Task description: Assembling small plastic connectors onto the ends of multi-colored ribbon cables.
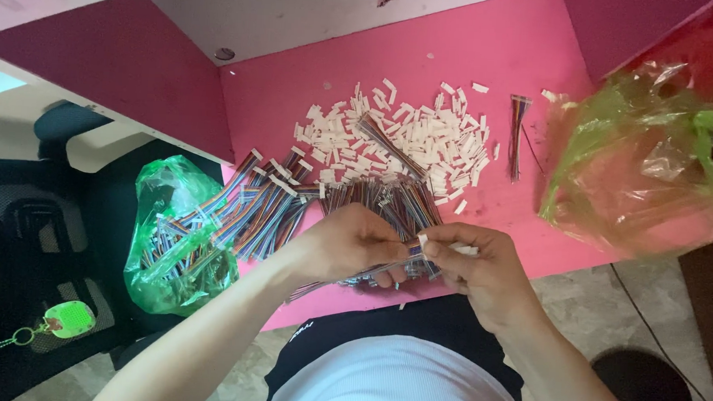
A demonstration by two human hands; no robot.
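Nearest the body, over the front edge of the pink counter (510, 54), the two hands meet. The left hand (353, 243) is closed around a strip of coloured ribbon wire (369, 272), which runs roughly left to right: its free length trails down and left under the palm, and its working end points right, straight at the other hand. The right hand (477, 265) is pinched narrow, thumb and forefinger holding a small white connector (423, 240) right at that wire end, so the two parts touch or nearly touch in the gap between the fingertips; whether the connector is already seated on the wire is too small to tell. Both hands are equally near the joint, the wire lying left of it and the connector right. Just beyond the knuckles lies a bundle of cut wires (389, 201), their long axis running away from the body. To the left of it more wire strips (262, 208) fan out over the counter's edge, beside a green plastic bag (167, 239) stuffed with the same wire. Farther back spreads a loose heap of white connectors (408, 138), with one wire strip lying slantwise across it. A thin wire bundle (518, 132) lies apart to the right, upright in the view, near a clear greenish bag (651, 159) at the counter's right end.
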